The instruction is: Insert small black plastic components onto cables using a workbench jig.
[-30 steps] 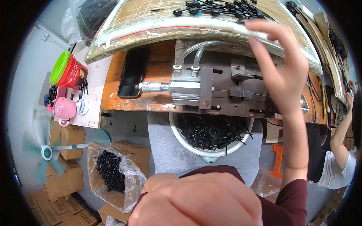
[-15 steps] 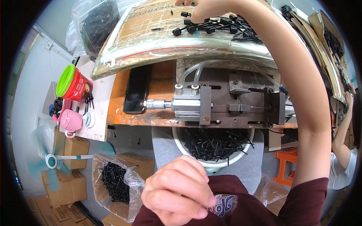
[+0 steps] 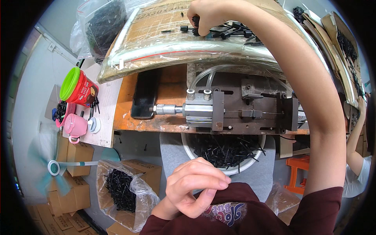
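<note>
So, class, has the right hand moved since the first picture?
Yes: the right hand moved left and forward, from above the machine, at its right end, to the black parts beyond.

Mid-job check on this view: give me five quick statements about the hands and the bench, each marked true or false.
1. The right hand is at the black parts on the wrapped cardboard. True.
2. Both hands are at those parts. False: the left hand is in front of the maroon shirt.
3. The black phone lies left of the silver cylinder. True.
4. The white basket is empty. False: many thin black pieces lie in the white basket.
5. The pink cup stands on the wrapped cardboard. False: the pink cup is on the pale tabletop at the left.
</note>
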The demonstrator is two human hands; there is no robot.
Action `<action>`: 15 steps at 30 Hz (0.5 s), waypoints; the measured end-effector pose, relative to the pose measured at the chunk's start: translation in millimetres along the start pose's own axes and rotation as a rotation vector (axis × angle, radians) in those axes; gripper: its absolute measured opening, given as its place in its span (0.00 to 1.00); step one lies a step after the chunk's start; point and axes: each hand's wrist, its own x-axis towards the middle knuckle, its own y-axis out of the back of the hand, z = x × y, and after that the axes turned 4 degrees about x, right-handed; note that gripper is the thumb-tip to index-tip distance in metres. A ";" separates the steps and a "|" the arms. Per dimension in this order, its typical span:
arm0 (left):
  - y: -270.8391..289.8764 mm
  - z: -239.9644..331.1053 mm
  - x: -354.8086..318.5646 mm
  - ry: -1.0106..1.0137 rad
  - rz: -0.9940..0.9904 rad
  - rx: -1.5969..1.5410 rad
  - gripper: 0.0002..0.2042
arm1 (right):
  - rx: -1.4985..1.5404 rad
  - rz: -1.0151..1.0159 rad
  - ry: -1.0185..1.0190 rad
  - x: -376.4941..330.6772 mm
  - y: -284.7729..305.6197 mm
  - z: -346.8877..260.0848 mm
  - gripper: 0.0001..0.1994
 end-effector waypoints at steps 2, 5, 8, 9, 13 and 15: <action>0.4 -1.6 0.2 0.006 -0.032 0.054 0.10 | -0.102 -0.014 -0.028 -3.5 -3.3 -7.5 0.16; -0.7 -1.0 2.2 0.008 -0.069 0.131 0.08 | -0.126 0.097 0.030 -12.9 -0.1 -2.9 0.15; -0.3 0.4 2.9 0.014 -0.038 0.136 0.12 | -0.025 0.308 0.080 -23.5 10.0 8.6 0.15; -0.1 -0.1 2.5 0.016 -0.025 0.144 0.12 | 0.083 0.378 0.066 -28.5 13.5 13.3 0.15; 0.8 -4.2 8.9 0.013 -0.001 0.161 0.11 | 0.447 0.539 -0.026 -72.0 29.4 21.8 0.14; -0.3 -6.5 15.8 0.003 0.069 0.224 0.12 | 0.427 0.548 -0.150 -100.8 33.0 0.8 0.14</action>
